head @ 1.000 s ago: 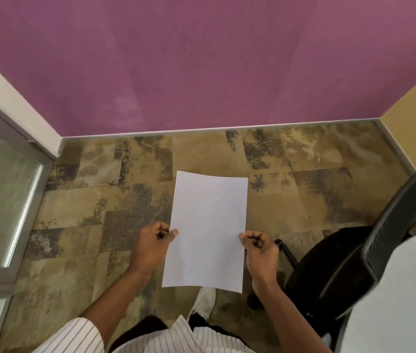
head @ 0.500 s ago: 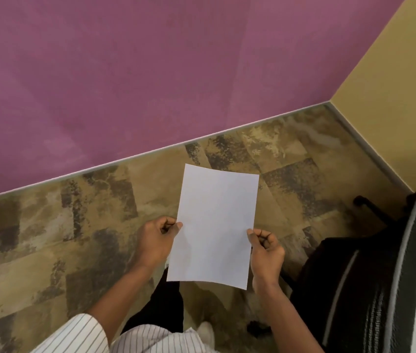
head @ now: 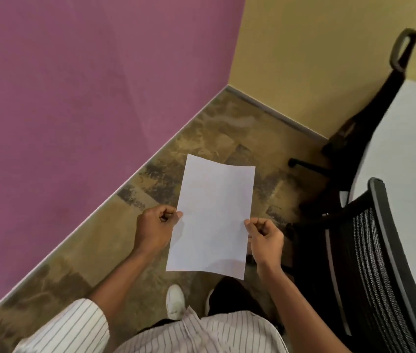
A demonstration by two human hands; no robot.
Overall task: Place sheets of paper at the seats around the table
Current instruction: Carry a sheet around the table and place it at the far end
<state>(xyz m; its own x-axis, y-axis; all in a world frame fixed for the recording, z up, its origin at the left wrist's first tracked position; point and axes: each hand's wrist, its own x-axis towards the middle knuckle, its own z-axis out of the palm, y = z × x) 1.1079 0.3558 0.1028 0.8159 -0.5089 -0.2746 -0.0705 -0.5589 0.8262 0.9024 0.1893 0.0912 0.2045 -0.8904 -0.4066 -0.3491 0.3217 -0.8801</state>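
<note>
I hold a blank white sheet of paper (head: 213, 212) flat in front of me, above the floor. My left hand (head: 157, 226) pinches its left edge and my right hand (head: 265, 236) pinches its right edge, both about halfway down the sheet. The white table (head: 410, 154) shows at the right edge of the view, apart from the paper. A black mesh office chair (head: 379, 263) stands between me and the table.
A second black chair (head: 369, 118) stands further along the table, by the yellow wall (head: 316, 47). A purple wall (head: 87, 98) runs along my left. Mottled brown carpet (head: 214, 128) lies ahead up to the room corner. My white shoe (head: 175, 300) shows below.
My view has swung to the right: the glass door at left is gone, and the yellow wall, table and second chair have come in. My hands keep the same hold on the paper.
</note>
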